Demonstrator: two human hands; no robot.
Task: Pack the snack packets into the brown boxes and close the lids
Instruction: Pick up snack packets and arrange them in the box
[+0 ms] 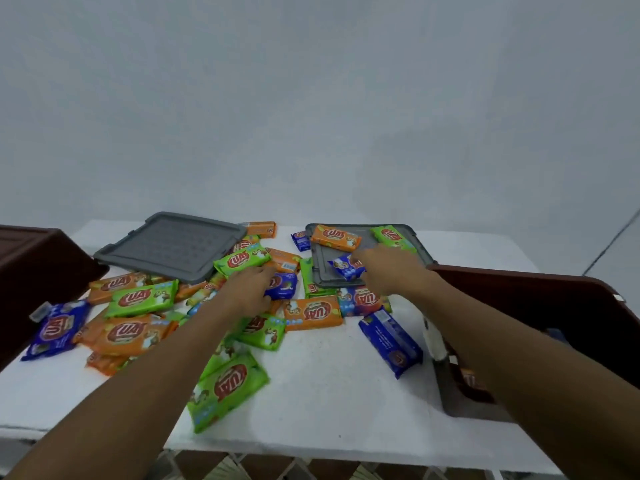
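Many green, orange and blue snack packets lie scattered over the white table (329,393). My left hand (247,289) reaches into the middle of the pile and grips the left end of a blue packet (284,284). My right hand (391,268) is over the right grey lid (320,271), its fingers closing on the right end of a small blue packet (344,266) lying there. A brown box (38,271) stands at the left edge and another brown box (554,306) at the right, partly behind my right forearm.
A second grey lid (173,245) lies flat at the back left. An orange packet (334,237) and a green one (393,237) also rest on the right lid. A green packet (228,389) lies near the front. A white wall rises behind the table.
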